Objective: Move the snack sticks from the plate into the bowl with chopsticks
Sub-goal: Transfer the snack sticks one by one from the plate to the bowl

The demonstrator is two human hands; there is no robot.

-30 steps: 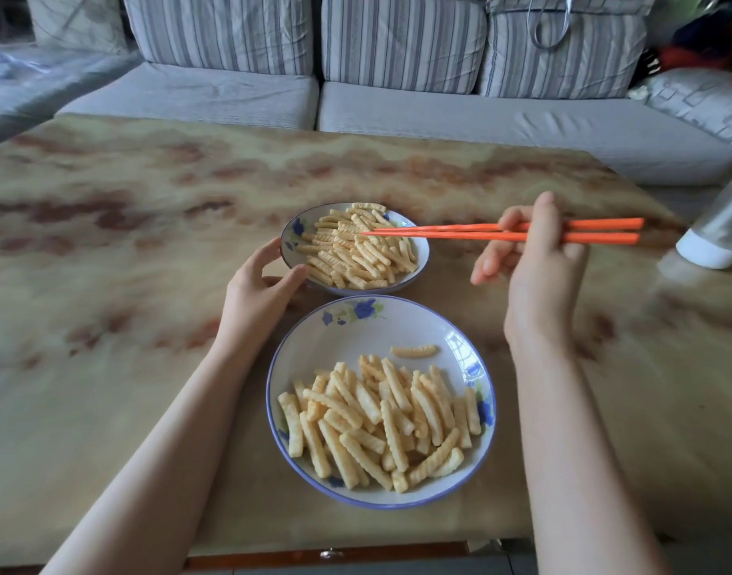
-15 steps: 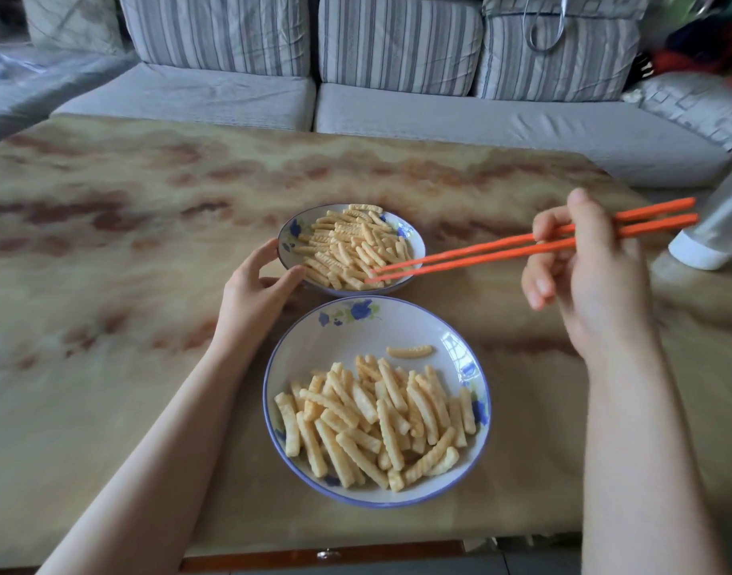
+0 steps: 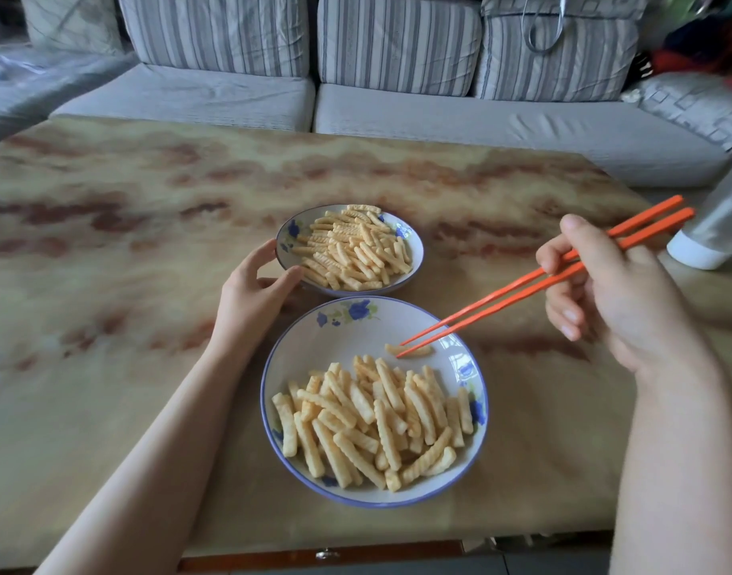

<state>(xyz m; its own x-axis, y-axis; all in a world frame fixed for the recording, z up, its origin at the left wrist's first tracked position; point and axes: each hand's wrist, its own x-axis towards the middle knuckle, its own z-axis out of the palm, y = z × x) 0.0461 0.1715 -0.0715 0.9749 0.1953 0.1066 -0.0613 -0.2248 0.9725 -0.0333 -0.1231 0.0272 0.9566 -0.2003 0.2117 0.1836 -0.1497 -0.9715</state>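
Right hand (image 3: 613, 300) pinches my orange chopsticks (image 3: 522, 288), tips narrow astride one loose snack stick (image 3: 420, 350) on the plate (image 3: 335, 359), pile (image 3: 377, 421) just nearer me; my left hand (image 3: 252, 292) cups the bowl (image 3: 418, 251) beyond.

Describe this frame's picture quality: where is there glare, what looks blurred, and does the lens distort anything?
Head view: a bright reflection sits on the right inner wall of the plate; light is soft, with faint shadows under the bowl and left hand; the white container at the right edge and the top right corner are blurred; the wide lens bows the edges of the table.
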